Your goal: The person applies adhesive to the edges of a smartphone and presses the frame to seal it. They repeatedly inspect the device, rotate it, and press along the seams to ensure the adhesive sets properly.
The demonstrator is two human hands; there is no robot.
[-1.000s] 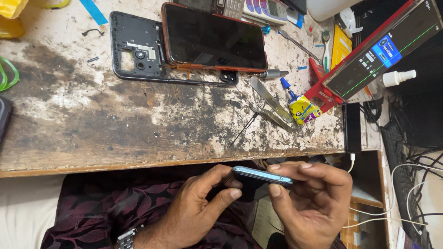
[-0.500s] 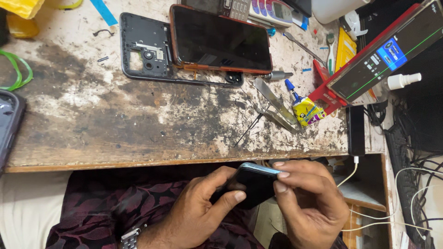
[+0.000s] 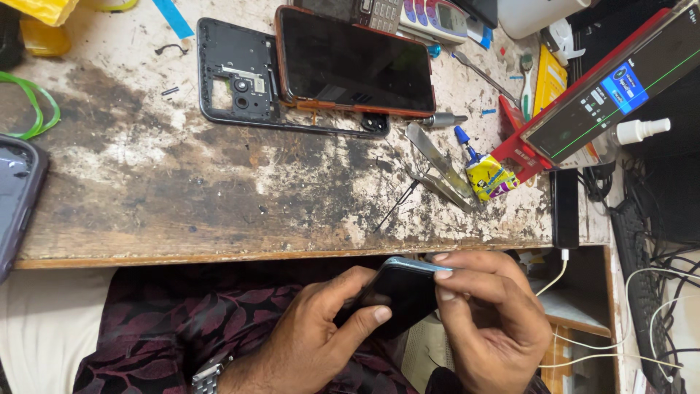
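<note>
1. While both hands work below the desk's near edge, a dark phone [image 3: 394, 295] with a pale blue rim sits between them over the lap, tilted; its long axis runs from lower left to upper right, the upper end pointing toward the desk edge.
2. Left hand [image 3: 321, 332]: fingers curled around the phone's lower left part, thumb laid across its dark face. Grasping.
3. Right hand [image 3: 488, 321]: fingertips [image 3: 441, 276] pressed on the phone's upper right rim, fingers bent, clamped on that end.
4. Wristwatch [image 3: 206, 378] on the left wrist, metal band; dark floral garment [image 3: 182, 328] beneath the hands.
5. Desk [image 3: 182, 204]: worn, stained wooden top. Toward the far edge, a phone with a dark screen and orange frame [image 3: 355, 62] lies partly over a black phone back frame [image 3: 237, 76].
6. Right of these, near the right edge: metal tweezers [image 3: 437, 168], touching a small yellow glue tube with a blue cap [image 3: 485, 171].
7. Far right corner: red-framed device with a lit screen [image 3: 620, 84].
8. Left edge: green band [image 3: 33, 102]; another phone [image 3: 18, 197] overhangs the near left corner.
</note>
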